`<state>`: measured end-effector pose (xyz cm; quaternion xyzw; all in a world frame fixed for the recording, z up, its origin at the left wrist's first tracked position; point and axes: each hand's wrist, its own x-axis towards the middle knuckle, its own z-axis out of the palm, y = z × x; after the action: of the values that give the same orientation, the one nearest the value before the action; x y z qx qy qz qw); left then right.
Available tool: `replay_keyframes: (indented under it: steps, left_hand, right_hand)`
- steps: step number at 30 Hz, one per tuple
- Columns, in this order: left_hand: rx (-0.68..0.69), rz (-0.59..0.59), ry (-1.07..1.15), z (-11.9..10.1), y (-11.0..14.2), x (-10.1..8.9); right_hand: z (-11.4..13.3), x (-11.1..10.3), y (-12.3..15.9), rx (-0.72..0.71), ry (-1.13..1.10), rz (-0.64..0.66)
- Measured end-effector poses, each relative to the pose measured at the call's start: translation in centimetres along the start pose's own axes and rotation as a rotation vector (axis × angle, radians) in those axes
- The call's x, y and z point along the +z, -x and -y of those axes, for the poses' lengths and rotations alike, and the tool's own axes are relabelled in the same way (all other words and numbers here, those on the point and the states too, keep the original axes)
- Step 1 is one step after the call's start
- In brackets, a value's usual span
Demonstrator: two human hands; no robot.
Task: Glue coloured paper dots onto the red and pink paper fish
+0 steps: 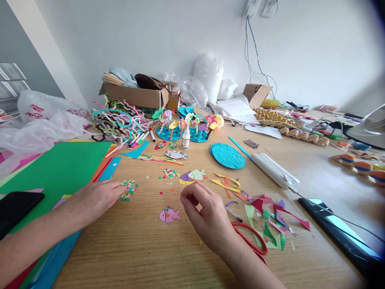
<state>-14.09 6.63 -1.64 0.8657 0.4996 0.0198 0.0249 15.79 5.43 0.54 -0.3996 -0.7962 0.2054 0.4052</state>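
My left hand (93,199) lies flat on the wooden table (156,257), its fingertips touching a small pile of coloured paper bits (129,189). My right hand (207,214) hovers just right of a pink paper fish (169,215), fingers curled with thumb and forefinger pinched; whatever is in the pinch is too small to see. A purple, yellow and green paper fish (193,176) lies just beyond the right hand. Red-handled scissors (251,237) lie under my right wrist.
Sheets of coloured paper (60,168) and a black phone (16,208) lie at left. Paper scraps (270,216), a teal disc (227,155), a glue bottle (185,138), pipe cleaners (117,120), cardboard boxes (135,94) and a white power strip (274,169) crowd the table.
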Motion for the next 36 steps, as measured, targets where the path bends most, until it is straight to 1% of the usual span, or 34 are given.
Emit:
replay_keyframes:
  steps: [2,4,8,12,16,20,24,28,31,36]
  left_hand:
    - [-0.006,0.052,-0.055,-0.1,-0.1,-0.9]
    - [-0.023,0.077,-0.086,-0.1,-0.3,-1.6]
    - [-0.006,0.088,-0.034,-0.6,-0.5,-2.3]
    - [0.034,0.113,-0.009,-2.0,-0.8,-2.0]
    - [0.070,0.099,-0.095,-3.0,-1.2,-1.8]
    - [0.120,0.083,-0.193,-3.0,-1.6,-1.1]
    - [0.129,0.062,-0.271,-3.0,-1.5,-0.4]
    - [0.115,0.059,-0.338,-3.5,-1.4,-0.3]
    - [0.123,0.029,-0.332,-3.6,-1.3,-0.5]
    - [0.110,0.042,-0.253,-3.2,-1.2,-0.9]
  right_hand:
    - [-0.1,0.0,0.0,-0.004,0.001,0.004]
    - [-0.2,0.0,0.1,-0.006,0.001,0.011]
    - [-0.3,0.1,0.1,-0.013,-0.007,0.029]
    - [-0.2,0.1,0.1,-0.024,-0.001,0.038]
    - [-0.1,0.1,0.0,-0.030,0.006,0.041]
    - [0.0,0.1,0.1,-0.031,0.013,0.032]
    - [-0.1,0.1,0.1,-0.026,0.019,0.039]
    - [0.0,0.1,0.2,-0.023,0.025,0.042]
    - [-0.1,0.1,0.2,-0.022,0.034,0.044]
    - [-0.1,0.2,0.1,-0.018,0.047,0.047]
